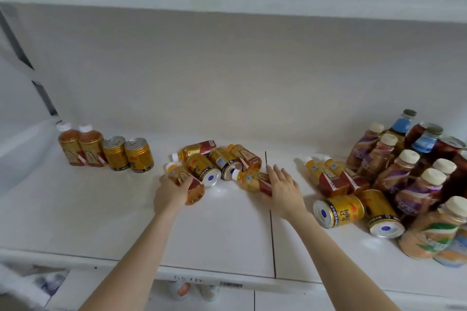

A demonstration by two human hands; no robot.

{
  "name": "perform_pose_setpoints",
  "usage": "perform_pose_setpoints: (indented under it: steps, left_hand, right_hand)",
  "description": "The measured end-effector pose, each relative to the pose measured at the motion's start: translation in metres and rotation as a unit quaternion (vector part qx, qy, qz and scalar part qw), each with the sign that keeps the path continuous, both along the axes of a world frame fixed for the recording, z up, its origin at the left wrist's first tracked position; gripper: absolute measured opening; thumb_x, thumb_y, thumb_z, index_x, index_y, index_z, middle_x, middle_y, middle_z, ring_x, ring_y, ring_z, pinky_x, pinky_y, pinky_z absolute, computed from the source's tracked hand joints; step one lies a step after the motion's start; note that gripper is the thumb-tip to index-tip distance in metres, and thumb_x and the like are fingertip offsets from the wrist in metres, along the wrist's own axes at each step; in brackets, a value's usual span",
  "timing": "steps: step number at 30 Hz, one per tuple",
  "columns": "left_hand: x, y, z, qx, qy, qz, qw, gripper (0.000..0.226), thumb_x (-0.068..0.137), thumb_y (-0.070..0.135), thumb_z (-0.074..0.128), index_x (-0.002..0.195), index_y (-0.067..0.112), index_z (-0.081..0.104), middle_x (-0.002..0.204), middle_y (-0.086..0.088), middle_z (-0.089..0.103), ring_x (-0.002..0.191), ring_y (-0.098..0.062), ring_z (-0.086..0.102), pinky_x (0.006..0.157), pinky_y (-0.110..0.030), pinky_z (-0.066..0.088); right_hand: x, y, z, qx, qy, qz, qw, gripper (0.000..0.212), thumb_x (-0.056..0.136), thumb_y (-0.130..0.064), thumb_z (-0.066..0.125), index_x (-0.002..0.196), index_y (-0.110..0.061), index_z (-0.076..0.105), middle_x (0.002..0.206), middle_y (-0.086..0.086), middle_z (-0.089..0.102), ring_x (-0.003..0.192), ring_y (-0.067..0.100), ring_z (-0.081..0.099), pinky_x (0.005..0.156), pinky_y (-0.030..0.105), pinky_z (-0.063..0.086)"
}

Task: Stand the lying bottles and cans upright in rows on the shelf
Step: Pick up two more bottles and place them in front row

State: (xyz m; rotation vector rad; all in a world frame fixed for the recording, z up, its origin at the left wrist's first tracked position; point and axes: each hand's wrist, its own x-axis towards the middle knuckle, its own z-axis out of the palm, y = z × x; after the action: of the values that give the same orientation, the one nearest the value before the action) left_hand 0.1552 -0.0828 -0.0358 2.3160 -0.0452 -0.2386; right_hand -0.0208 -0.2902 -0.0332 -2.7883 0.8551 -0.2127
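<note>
On the white shelf (pixel 227 235), the left hand (pixel 171 193) curls its fingers round a lying yellow-capped tea bottle (pixel 193 190) while the right hand (pixel 283 192) lays straight, closed fingers on a lying white-capped tea bottle (pixel 250 180); best to tip each onto its base beside the upright row (pixel 106 154) at the back left.

Looks like a shop: shelf (pixel 227 235) with a barcode label (pixel 231 284) on its edge below the right hand (pixel 283 189), duplicate drinks (pixel 404 179) to its right.
</note>
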Motion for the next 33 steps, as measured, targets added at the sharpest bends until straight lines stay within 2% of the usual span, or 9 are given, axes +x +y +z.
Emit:
perform_pose_setpoints:
  steps: [4, 8, 12, 15, 18, 22, 27, 30, 33]
  left_hand:
    - [0.018, -0.001, -0.002, -0.151, 0.106, 0.052, 0.981, 0.065, 0.066, 0.040, 0.083, 0.112, 0.006, 0.050, 0.105, -0.016, 0.064, 0.088, -0.035, 0.067, 0.068, -0.042, 0.059]
    - [0.021, 0.003, -0.003, -0.268, 0.169, 0.068, 0.946, 0.061, 0.057, 0.016, 0.091, 0.098, 0.001, 0.048, 0.104, -0.025, 0.065, 0.083, -0.039, 0.069, 0.064, -0.052, 0.059]
    - [0.011, 0.006, -0.003, -0.313, 0.168, 0.053, 0.933, 0.086, 0.056, 0.008, 0.091, 0.127, -0.001, 0.043, 0.105, -0.020, 0.061, 0.089, -0.040, 0.068, 0.072, -0.055, 0.058]
    - [-0.005, 0.009, -0.002, -0.291, 0.109, 0.018, 0.950, 0.087, 0.055, 0.007, 0.091, 0.130, 0.006, 0.047, 0.103, -0.005, 0.059, 0.091, -0.030, 0.065, 0.073, -0.044, 0.058]
    - [-0.022, 0.013, -0.002, -0.233, 0.014, -0.046, 0.971, 0.058, 0.052, 0.010, 0.092, 0.098, 0.021, 0.059, 0.099, -0.001, 0.063, 0.080, -0.015, 0.064, 0.063, -0.028, 0.054]
    - [-0.039, 0.017, -0.006, -0.178, -0.042, -0.117, 0.976, 0.068, 0.051, 0.010, 0.091, 0.107, 0.024, 0.055, 0.107, 0.000, 0.059, 0.092, -0.016, 0.063, 0.072, -0.027, 0.053]
    - [-0.057, 0.023, -0.008, -0.167, -0.049, -0.158, 0.972, 0.070, 0.049, 0.014, 0.091, 0.098, 0.042, 0.049, 0.092, 0.025, 0.062, 0.083, 0.016, 0.060, 0.060, -0.002, 0.044]
    - [-0.065, 0.028, -0.007, -0.158, -0.046, -0.161, 0.973, 0.072, 0.051, 0.016, 0.091, 0.103, 0.041, 0.049, 0.094, 0.025, 0.062, 0.083, 0.017, 0.058, 0.061, 0.000, 0.044]
    - [-0.071, 0.034, -0.005, -0.146, -0.054, -0.171, 0.973, 0.072, 0.050, 0.017, 0.091, 0.103, 0.040, 0.048, 0.093, 0.027, 0.061, 0.085, 0.017, 0.057, 0.062, -0.001, 0.043]
  right_hand:
    - [0.014, -0.005, -0.006, -0.002, -0.011, -0.006, 1.000, 0.063, 0.087, -0.038, 0.058, 0.140, -0.011, 0.037, 0.138, 0.010, 0.049, 0.124, 0.032, 0.042, 0.097, 0.039, 0.042]
    - [0.017, -0.003, -0.008, 0.006, -0.029, -0.033, 0.999, 0.044, 0.082, -0.033, 0.060, 0.120, -0.013, 0.051, 0.118, 0.007, 0.056, 0.112, 0.030, 0.047, 0.078, 0.037, 0.046]
    - [0.015, 0.005, -0.013, 0.031, -0.087, -0.073, 0.993, 0.047, 0.079, -0.032, 0.062, 0.120, -0.013, 0.049, 0.117, 0.006, 0.054, 0.109, 0.029, 0.047, 0.075, 0.038, 0.047]
    - [0.007, 0.011, -0.015, 0.091, -0.158, -0.095, 0.979, 0.060, 0.076, -0.030, 0.065, 0.129, -0.013, 0.044, 0.121, 0.008, 0.050, 0.112, 0.030, 0.048, 0.080, 0.041, 0.048]
    - [-0.004, 0.018, -0.016, 0.160, -0.221, -0.098, 0.957, 0.072, 0.075, -0.024, 0.070, 0.139, -0.011, 0.039, 0.125, 0.013, 0.047, 0.112, 0.032, 0.051, 0.090, 0.039, 0.047]
    - [-0.017, 0.030, -0.016, 0.220, -0.280, -0.111, 0.928, 0.061, 0.073, -0.022, 0.076, 0.127, -0.012, 0.049, 0.115, 0.008, 0.049, 0.096, 0.027, 0.059, 0.083, 0.030, 0.046]
    - [-0.031, 0.041, -0.019, 0.274, -0.328, -0.115, 0.897, 0.055, 0.068, -0.018, 0.081, 0.112, -0.016, 0.050, 0.102, 0.003, 0.060, 0.090, 0.019, 0.059, 0.075, 0.030, 0.050]
    - [-0.038, 0.047, -0.019, 0.290, -0.331, -0.119, 0.890, 0.053, 0.065, -0.017, 0.083, 0.106, -0.019, 0.051, 0.093, -0.010, 0.060, 0.084, 0.008, 0.059, 0.066, 0.017, 0.043]
    - [-0.043, 0.052, -0.018, 0.317, -0.320, -0.124, 0.884, 0.054, 0.062, -0.018, 0.085, 0.103, -0.023, 0.050, 0.091, -0.018, 0.061, 0.084, -0.003, 0.059, 0.069, 0.021, 0.049]
